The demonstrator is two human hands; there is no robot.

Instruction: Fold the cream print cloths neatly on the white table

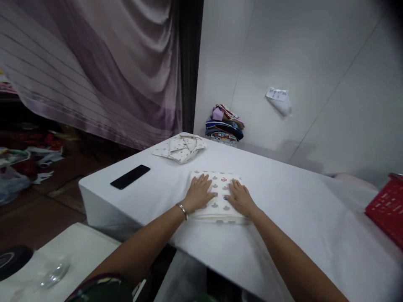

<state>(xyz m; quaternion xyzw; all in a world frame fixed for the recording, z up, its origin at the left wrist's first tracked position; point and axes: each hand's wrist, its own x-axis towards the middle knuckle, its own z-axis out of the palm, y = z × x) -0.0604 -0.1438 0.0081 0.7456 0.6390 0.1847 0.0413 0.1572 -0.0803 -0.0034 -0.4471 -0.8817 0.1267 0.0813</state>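
A folded white cloth with grey printed shapes and a small red mark lies near the front edge of the white-covered table. Flat on its left part rests my left hand, fingers stretched forward, a bracelet at the wrist. My right hand presses on the right part, its fingers also extended. Both thumbs point inward, with a gap between them. Neither hand grips the cloth. Behind it, at the far corner, sits another loosely folded white patterned cloth.
A black phone lies on the table's left side. A stack of folded fabrics stands beyond the far edge by the wall. At the right is a red basket. A white surface adjoins at lower left. A purple curtain hangs behind.
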